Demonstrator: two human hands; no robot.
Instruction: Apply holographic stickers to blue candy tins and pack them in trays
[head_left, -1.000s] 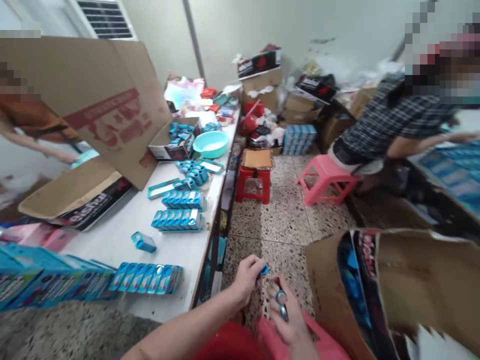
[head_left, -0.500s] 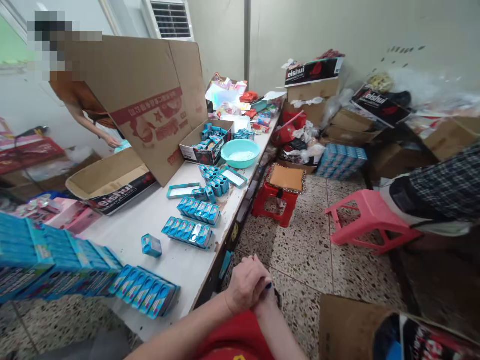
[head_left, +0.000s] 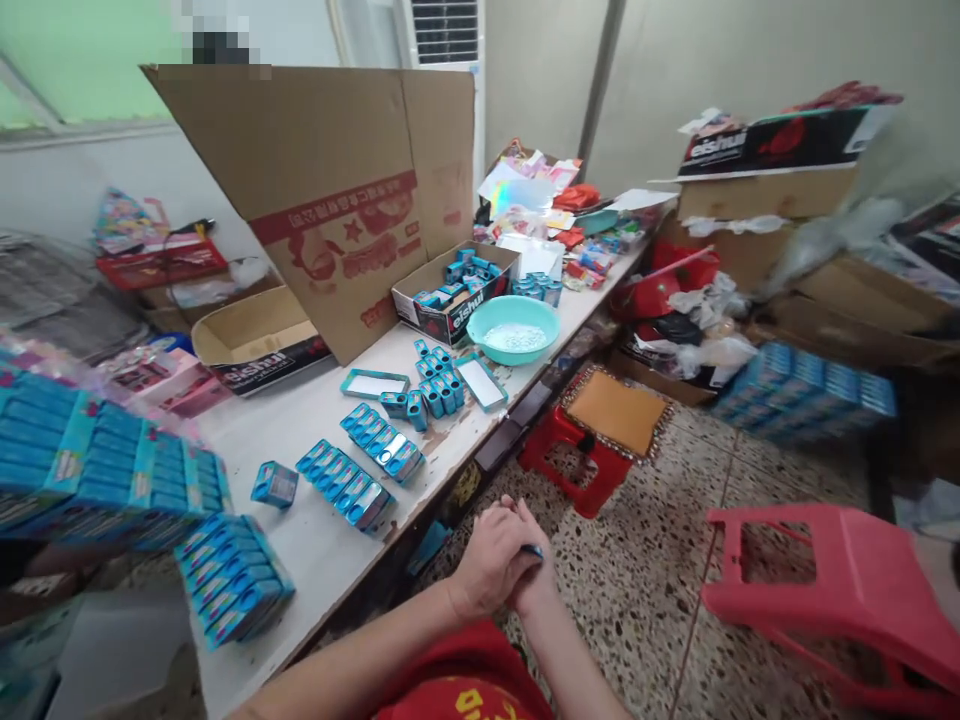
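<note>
My left hand (head_left: 487, 560) and my right hand (head_left: 535, 570) are clasped together in front of my red clothing, off the table's edge. Their fingers are folded over each other, and I see no product in them. A small dark blue spot shows at the fingers; whether it is a nail or a separate thing I cannot tell. Nearest on the white table (head_left: 330, 570) are two rows of small blue boxes, one row (head_left: 345, 482) closer and another (head_left: 382, 440) behind it. A single blue box (head_left: 274, 484) stands to their left, and a packed block of blue boxes (head_left: 234, 580) lies in front.
Further along the table are a turquoise basin (head_left: 514, 330) with white bits and an open carton (head_left: 456, 295) of blue pieces. A tall cardboard sheet (head_left: 330, 200) stands behind. Red stool (head_left: 585, 470) and pink stool (head_left: 817, 560) occupy the floor to the right.
My view has swung left, shifting the scene to the right. My hands stay clasped. The person behind the cardboard is now mostly hidden, and the seated person at right has almost left the view.
</note>
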